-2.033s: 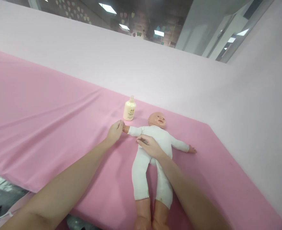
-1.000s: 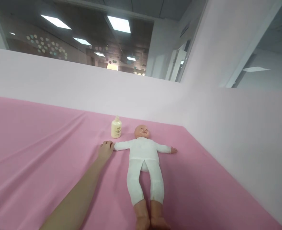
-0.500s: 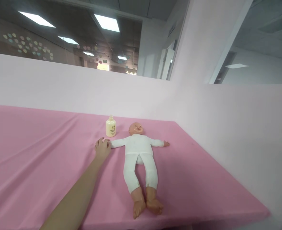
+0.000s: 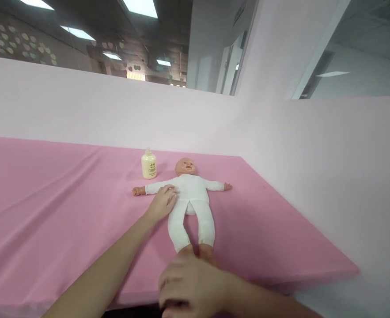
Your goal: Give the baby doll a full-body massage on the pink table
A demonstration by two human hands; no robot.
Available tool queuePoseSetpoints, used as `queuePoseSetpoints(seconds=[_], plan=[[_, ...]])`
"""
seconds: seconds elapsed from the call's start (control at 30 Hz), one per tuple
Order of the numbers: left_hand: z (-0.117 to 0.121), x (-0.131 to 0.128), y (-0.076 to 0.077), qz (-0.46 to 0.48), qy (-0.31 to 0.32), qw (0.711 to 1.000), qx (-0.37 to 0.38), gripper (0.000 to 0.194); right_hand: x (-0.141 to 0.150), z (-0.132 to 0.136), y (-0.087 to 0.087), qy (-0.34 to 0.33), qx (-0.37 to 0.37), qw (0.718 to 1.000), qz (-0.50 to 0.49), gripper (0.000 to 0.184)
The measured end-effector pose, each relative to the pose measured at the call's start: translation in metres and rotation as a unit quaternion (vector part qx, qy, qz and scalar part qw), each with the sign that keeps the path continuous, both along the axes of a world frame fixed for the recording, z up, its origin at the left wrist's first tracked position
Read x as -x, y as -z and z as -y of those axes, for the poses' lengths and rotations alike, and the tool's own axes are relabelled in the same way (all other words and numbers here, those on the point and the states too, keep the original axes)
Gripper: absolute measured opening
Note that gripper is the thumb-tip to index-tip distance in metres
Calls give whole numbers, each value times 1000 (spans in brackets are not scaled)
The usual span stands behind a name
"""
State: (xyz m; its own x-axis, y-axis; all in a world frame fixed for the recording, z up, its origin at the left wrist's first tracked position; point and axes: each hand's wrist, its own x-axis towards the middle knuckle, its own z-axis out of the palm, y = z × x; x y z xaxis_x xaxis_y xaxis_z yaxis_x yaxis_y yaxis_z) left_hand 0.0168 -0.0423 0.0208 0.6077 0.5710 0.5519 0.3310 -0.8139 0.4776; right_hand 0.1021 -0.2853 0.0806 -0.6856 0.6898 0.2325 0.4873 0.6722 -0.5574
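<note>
While the baby doll (image 4: pixel 190 196) lies on its back on the pink sheet (image 4: pixel 65 198), arms out wide, the left hand (image 4: pixel 161 203) reaches far across and rests flat on its side, fingers loose and holding nothing. Near the front, the right hand (image 4: pixel 190 287) curls down over the doll's feet. A cream bottle (image 4: pixel 149 164) stands just beyond the doll's arm.

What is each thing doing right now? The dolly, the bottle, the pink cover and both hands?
Doll: lying face up, arms spread.
Bottle: upright, cap on, beside the doll's head.
Pink sheet: spread out, lightly creased.
Left hand: resting on the doll's side.
Right hand: covering the doll's feet; grip unclear.
</note>
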Motion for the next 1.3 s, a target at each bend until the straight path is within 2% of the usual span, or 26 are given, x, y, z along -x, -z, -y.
queuePoseSetpoints(seconds=[0.1,0.17,0.23,0.3,0.37,0.43,0.57,0.63,0.7,0.77,0.83,0.9,0.97,1.03,1.17,1.23,1.3], plan=[[15,-4,-7,-10,61,998,7,28,-40,-34,1,31,-55,996,66,58],[19,-5,-10,-20,91,996,9,30,-59,-47,4,33,-51,992,106,68],[20,-5,-13,-22,101,995,8,31,-71,-57,9,13,-28,993,115,61],[20,-4,-14,-18,99,995,8,31,-79,-65,15,-3,-10,997,81,44],[22,-2,-15,-13,95,995,4,33,-84,-72,19,9,-2,1000,19,32],[27,-2,-17,-11,111,994,-5,37,-87,-76,20,38,0,998,-43,28],[43,-2,-21,-4,210,977,-31,47,-94,-72,16,75,14,987,-141,26],[53,-3,-22,10,258,964,-57,57,-95,-68,14,92,14,977,-191,25],[64,-6,-22,28,278,956,-90,73,-95,-65,14,111,7,966,-232,24],[78,-11,-21,61,269,952,-130,86,-94,-63,17,133,2,956,-262,25],[92,-17,-19,99,237,952,-168,92,-91,-61,20,152,2,945,-290,22],[104,-22,-18,121,202,954,-188,85,-88,-59,21,168,9,933,-317,11],[110,-25,-18,121,183,958,-182,74,-86,-57,20,182,17,926,-331,13],[110,-25,-19,107,179,966,-154,67,-85,-55,17,197,25,922,-334,19],[100,-19,-23,67,165,982,-61,72,-86,-53,10,189,30,923,-334,21],[96,-16,-24,52,164,984,-54,73,-87,-53,9,186,30,927,-323,22],[93,-14,-25,52,175,980,-80,70,-88,-52,10,190,22,934,-301,22]])
